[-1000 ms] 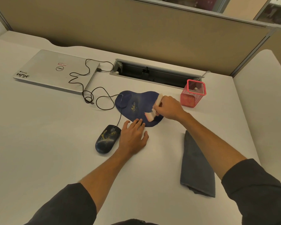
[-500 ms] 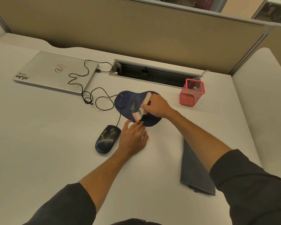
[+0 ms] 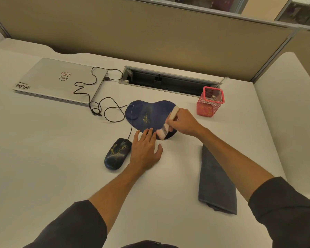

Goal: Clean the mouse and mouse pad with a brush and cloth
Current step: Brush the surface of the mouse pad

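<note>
Lying closed at ten o'clock on the surface (image 3: 43, 176), laptop (image 3: 61, 81), with mouse (image 3: 117, 153) just left of the flat left hand (image 3: 146, 151), whose straight fingertips press the mouse pad (image 3: 150, 115) edge. Brushing at the pad's near edge, brush (image 3: 168, 122) wrapped in the right hand (image 3: 183, 122); cloth (image 3: 216, 183) untouched at four o'clock. Risking, probably, a skidding pad or dust swept toward the mouse if the press slackens.

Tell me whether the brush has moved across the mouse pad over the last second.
Yes. The brush swept toward the pad's left half, then came back to the near right edge of the mouse pad, judged against its gold motif.
</note>
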Available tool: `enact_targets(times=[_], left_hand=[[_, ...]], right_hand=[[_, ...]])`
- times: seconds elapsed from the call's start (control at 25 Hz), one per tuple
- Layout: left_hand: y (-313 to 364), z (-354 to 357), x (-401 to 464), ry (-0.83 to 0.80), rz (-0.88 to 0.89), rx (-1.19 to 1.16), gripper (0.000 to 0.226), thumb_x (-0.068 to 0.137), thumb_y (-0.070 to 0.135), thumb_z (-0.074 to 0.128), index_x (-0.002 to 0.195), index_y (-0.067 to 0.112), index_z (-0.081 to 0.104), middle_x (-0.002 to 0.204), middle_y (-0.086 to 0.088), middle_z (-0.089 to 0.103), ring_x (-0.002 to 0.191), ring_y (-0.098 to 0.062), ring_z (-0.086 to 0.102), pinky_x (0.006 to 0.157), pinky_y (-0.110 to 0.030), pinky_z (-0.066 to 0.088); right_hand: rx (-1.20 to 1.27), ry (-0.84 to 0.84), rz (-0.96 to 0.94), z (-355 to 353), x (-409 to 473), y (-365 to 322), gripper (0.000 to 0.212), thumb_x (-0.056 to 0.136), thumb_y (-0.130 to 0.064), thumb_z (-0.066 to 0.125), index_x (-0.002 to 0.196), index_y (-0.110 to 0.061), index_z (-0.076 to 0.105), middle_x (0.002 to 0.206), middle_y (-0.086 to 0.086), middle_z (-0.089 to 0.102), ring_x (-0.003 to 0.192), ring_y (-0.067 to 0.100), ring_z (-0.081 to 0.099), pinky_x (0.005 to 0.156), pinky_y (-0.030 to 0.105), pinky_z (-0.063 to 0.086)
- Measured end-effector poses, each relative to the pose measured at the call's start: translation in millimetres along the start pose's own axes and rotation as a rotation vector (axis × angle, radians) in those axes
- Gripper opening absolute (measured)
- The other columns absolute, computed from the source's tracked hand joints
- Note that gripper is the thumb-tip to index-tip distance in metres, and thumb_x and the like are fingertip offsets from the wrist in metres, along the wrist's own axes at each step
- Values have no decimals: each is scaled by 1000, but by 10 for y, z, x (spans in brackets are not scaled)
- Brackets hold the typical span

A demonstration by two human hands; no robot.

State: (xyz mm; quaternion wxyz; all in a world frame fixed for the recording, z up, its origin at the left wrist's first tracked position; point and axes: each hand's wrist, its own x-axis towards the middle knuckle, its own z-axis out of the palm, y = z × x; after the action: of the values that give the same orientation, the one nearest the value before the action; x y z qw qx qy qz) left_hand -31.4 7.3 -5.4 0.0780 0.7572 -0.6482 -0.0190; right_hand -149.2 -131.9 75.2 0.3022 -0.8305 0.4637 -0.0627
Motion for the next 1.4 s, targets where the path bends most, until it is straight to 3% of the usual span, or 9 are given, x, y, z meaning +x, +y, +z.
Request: enact_targets(times=[0.08,0.2,0.4,0.64,0.84,0.96,1.08,1.28,1.4], left_hand=[[-8,38,7,-9,-19,6,62,96,49,28,147,13,35,154,-5,32,144,-20,25,119,-44,4],[-7,41,6,33,-7,15,60,94,46,32,139,11,48,147,-8,44,138,-22,37,118,-45,10],[-21,85,17,88,137,-20,47,93,37,43,126,11,62,136,-8,56,131,-21,47,115,-43,21],[-15,50,17,35,139,-15,49,98,38,36,138,14,51,147,-6,43,138,-17,39,117,-39,1],[-23,64,8,47,140,-46,49,99,37,35,138,13,50,148,-5,43,138,-16,38,118,-41,4],[-31,79,9,64,141,-30,47,97,36,38,133,12,56,142,-7,50,134,-18,44,118,-43,11],[-35,86,8,57,142,-34,46,96,35,39,130,11,58,140,-7,53,131,-19,47,118,-43,14],[-25,77,11,47,156,-56,49,97,36,35,136,12,53,145,-7,46,136,-18,41,119,-43,8],[-35,71,12,69,170,-56,45,95,34,41,130,11,59,140,-10,52,132,-21,47,117,-46,15]], right_hand=[[-113,-29,34,-139,-26,154,22,89,-30,61,93,-9,65,77,8,62,73,23,63,64,35,53],[-335,14,55,-404,7,201,21,91,-29,59,89,-9,63,66,2,52,65,18,56,58,30,45],[-237,243,-57,-302,173,-29,34,97,-37,50,96,-8,68,82,6,63,75,16,58,68,32,48],[-90,-82,4,-94,397,-84,30,92,-33,60,102,-5,64,92,9,63,87,24,63,71,28,46],[7,-80,104,-282,604,67,33,90,-32,64,110,-7,60,99,9,60,92,21,59,76,31,51],[-276,119,42,-348,628,110,32,92,-36,59,98,-5,64,82,6,57,77,21,59,58,29,41],[-451,304,-87,-369,605,-17,35,95,-35,53,87,-5,67,75,4,56,68,18,56,59,30,37],[-347,-33,-82,-130,477,-111,29,93,-35,57,102,-8,63,87,4,57,84,19,59,76,28,46],[-162,-169,-6,-250,558,-139,39,89,-35,65,116,-8,56,102,9,56,95,23,57,86,34,50]])
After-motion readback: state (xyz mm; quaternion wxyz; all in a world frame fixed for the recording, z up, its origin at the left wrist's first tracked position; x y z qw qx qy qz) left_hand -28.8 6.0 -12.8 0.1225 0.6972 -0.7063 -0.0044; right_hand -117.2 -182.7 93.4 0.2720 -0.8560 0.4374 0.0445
